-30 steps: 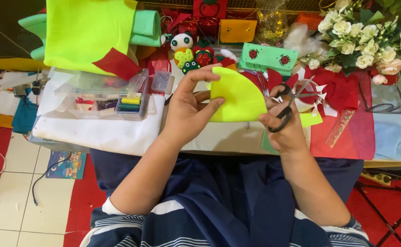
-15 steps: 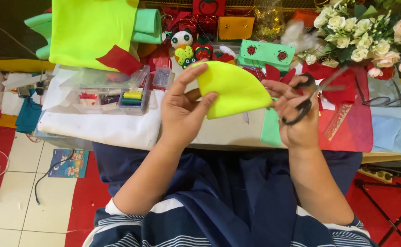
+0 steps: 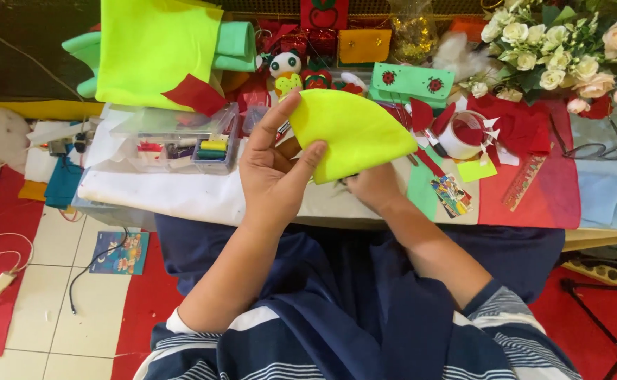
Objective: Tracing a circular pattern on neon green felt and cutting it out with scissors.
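My left hand (image 3: 273,169) pinches the left edge of a bright yellow, fan-shaped piece of felt (image 3: 351,134) and holds it up over the table's front edge. My right hand (image 3: 373,188) sits low under the felt, its fingers curled and mostly hidden by it. A dark sliver of the scissors (image 3: 344,180) shows at those fingers. The felt's curved edge points to the right.
A clear plastic box of small supplies (image 3: 182,144) stands left of my hands on a white cloth (image 3: 161,193). A large yellow-green felt sheet (image 3: 157,49) lies behind it. Red felt (image 3: 533,183), a ruler (image 3: 524,181), a white cup (image 3: 460,137) and artificial flowers (image 3: 562,49) are to the right.
My right hand with the scissors has dropped from the felt's right edge to beneath it. The left hand has turned the felt and lifted it slightly.
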